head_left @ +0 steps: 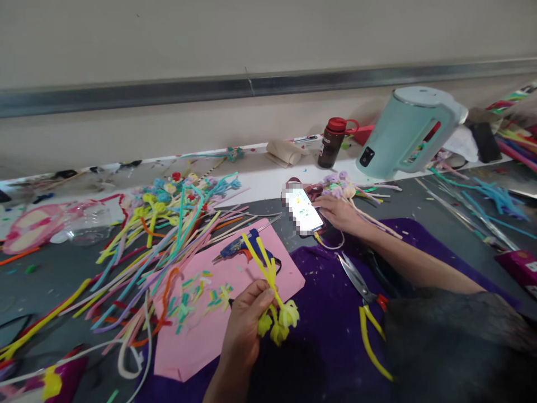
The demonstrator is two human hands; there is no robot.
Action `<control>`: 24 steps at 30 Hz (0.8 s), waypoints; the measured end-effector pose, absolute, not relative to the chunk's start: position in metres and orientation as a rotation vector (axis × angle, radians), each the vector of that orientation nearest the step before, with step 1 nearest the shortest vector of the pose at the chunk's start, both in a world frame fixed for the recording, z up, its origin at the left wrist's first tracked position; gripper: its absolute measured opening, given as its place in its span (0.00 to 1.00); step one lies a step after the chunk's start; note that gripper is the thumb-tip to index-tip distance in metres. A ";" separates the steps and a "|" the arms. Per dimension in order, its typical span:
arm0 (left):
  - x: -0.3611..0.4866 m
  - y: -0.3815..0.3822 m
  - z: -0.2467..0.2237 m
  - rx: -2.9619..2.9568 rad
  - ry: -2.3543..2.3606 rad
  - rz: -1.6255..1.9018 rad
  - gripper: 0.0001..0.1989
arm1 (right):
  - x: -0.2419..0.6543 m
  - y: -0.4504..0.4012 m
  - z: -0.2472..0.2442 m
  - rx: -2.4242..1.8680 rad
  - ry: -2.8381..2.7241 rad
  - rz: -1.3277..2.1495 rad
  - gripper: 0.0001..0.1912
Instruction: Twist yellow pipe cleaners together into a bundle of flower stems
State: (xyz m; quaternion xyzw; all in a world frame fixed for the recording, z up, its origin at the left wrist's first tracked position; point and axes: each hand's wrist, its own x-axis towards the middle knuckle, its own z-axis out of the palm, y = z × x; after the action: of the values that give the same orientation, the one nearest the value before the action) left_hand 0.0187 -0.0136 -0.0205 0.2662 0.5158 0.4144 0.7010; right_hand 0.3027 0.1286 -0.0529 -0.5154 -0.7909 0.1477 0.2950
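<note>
My left hand (247, 313) is closed on a small bunch of yellow pipe-cleaner flowers (279, 322), their fuzzy heads hanging down and the stems pointing up. Ahead of it, my right hand (338, 212) grips the right edge of a phone (304, 210) with a lit screen, part of which is blurred out. A cable (335, 246) runs from the phone's lower end. Beyond the left hand, a blue glue gun (241, 246) lies on a pink sheet (193, 352) with cut yellow and green bits (180, 308). Scissors with yellow handles (363, 291) lie half open on purple cloth (310, 280).
Many coloured pipe cleaners (138, 280) and finished flowers (168, 196) spread over the left. At the back stand a dark bottle with a red lid (331, 143) and a pale green kettle (406, 134). A rolled brown paper (285, 153) lies by the wall.
</note>
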 end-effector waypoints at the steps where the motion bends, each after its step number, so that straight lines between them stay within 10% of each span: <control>1: 0.019 -0.014 -0.020 0.596 1.143 0.918 0.08 | 0.308 0.130 -0.053 -1.321 -2.150 0.300 0.17; 24: 0.020 -0.010 -0.027 0.556 1.141 0.896 0.08 | 0.307 0.156 -0.072 -1.242 -2.407 -0.086 0.16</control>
State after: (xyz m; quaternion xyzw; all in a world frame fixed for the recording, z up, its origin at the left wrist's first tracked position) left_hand 0.0199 -0.0101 -0.0266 0.2509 0.5149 0.4043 0.7131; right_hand 0.3074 0.1556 -0.0721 -0.4478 -0.8676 -0.0312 0.2140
